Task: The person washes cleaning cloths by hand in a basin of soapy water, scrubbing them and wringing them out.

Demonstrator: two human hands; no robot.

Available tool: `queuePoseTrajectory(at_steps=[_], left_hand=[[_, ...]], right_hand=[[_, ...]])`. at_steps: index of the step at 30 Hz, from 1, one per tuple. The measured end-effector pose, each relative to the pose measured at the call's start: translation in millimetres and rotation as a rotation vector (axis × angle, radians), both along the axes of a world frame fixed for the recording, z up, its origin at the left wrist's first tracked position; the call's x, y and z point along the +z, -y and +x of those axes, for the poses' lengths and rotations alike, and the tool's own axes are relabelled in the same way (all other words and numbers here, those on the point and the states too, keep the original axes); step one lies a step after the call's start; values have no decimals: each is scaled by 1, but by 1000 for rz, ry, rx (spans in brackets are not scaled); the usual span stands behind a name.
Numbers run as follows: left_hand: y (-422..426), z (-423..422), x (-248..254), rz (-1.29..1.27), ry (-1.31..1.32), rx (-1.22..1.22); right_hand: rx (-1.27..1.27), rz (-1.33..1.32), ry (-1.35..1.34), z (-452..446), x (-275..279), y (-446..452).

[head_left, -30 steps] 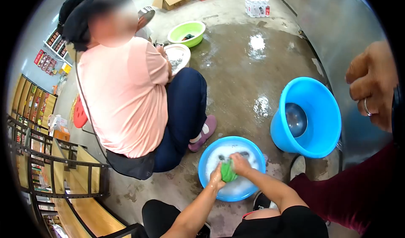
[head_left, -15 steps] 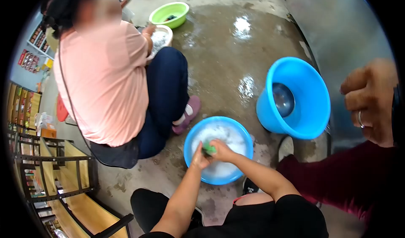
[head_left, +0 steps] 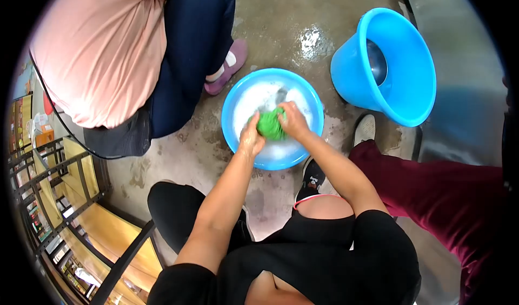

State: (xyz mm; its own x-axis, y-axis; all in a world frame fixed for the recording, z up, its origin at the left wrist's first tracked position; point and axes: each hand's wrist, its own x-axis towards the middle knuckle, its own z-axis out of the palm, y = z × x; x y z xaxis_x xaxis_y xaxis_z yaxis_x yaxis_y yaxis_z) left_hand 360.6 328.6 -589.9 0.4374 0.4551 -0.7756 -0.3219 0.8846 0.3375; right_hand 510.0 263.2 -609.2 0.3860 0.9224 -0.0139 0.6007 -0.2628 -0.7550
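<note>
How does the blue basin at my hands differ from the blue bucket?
The basin is low and wide; the bucket is deeper. The basin holds white suds; the bucket shows a dark round shape I can't identify. Your left hand and right hand grip a green bundle at the basin, while neither touches the bucket. Both are blue with round rims.

Green cloth [head_left: 272, 125] b/w L hand [head_left: 252, 137] & R hand [head_left: 293, 120] looks bigger, rounder than ½ sec ago. View's tipped down; ringed hand & lime tub now out of pic.
</note>
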Motion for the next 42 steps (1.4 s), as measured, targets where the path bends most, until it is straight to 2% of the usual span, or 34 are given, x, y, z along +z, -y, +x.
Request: queuePoseTrajectory(at_steps=[2,3,4,5,6,7,8,10,11,12,13,14,15,16,17,18,19,21,22,23,24,26,27,28,30,31,32,34,35,36,38,39,40,42], left_hand=[[-11,-1,7,92,-171,-5],[-9,-5,-14,239,-402,-95],[-4,-10,-36,233,-403,-88],[0,-14,-58,581,-725,-337],[-1,-15,-54,932,-1042,-597],[5,-8,-52,766,-1137,-824],[7,-5,-50,763,-1140,-827],[9,-1,-44,648,-1090,-968],[10,-5,-55,709,-1082,-968],[5,-8,-53,702,-1077,-974],[-2,-10,-47,467,-867,-966],[-2,-11,-41,232,-655,-944],[8,-15,-41,65,-532,-609],[12,-20,-40,61,-532,-613],[13,-27,-40,-94,-282,-460],[12,-31,-30,-243,-34,-300],[10,-30,-7,-242,-40,-301],[5,-26,42,-223,160,-249],[4,-28,45,-225,156,-251],[3,-30,46,-266,235,-260],[1,-30,49,-305,318,-269],[2,-25,56,-335,335,-248],[1,-23,58,-365,353,-228],[0,-24,53,-361,355,-228],[-3,-27,39,-340,348,-230],[-3,-28,34,-257,284,-209],[0,-28,29,-253,288,-207],[1,-26,31,-27,-72,-217],[-2,-26,31,-149,-256,-280],[-4,-23,28,-143,-253,-280],[-6,-18,19,-250,219,-100],[-9,-19,23,-131,75,-243],[-9,-23,5,-171,54,-282],[5,-26,8,-42,-4,-136]], right_hand=[[-142,-21,265,7,-9,1],[-200,-116,361,1,-17,2],[-191,-120,362,3,-28,6],[160,-199,362,8,-39,8],[508,-273,352,9,-38,5],[-103,-357,-99,6,-28,-4],[50,-282,388,9,-38,-4],[-225,-448,-369,27,5,-27],[-224,-456,-369,31,25,-27],[-119,-308,-376,34,42,-23],[-16,-161,-381,35,50,-18],[-21,-173,-381,36,49,-14],[-35,-92,-253,36,47,-11],[-49,-7,-126,37,44,-11],[-52,-8,-129,37,34,-9],[-103,67,130,35,17,-5],[-155,141,387,33,7,-3],[-104,165,329,15,21,0],[-48,188,278,6,28,4],[38,114,111,0,23,10],[37,115,112,-7,21,10],[-176,-233,-1063,-22,15,6],[-373,-402,-1505,-24,16,1],[-370,-399,-1503,-23,18,0],[-229,-234,-1847,-23,29,-1],[-173,-203,-1599,-23,30,-2],[-169,-202,-1595,-21,35,-4],[-48,-94,-656,-20,61,-9],[-50,-50,-427,-31,48,-8],[51,30,-154,-43,52,-5],[135,24,-158,-72,63,5],[190,25,-117,-82,70,11],[245,23,-77,-86,75,15],[256,28,-88,-80,70,11]])
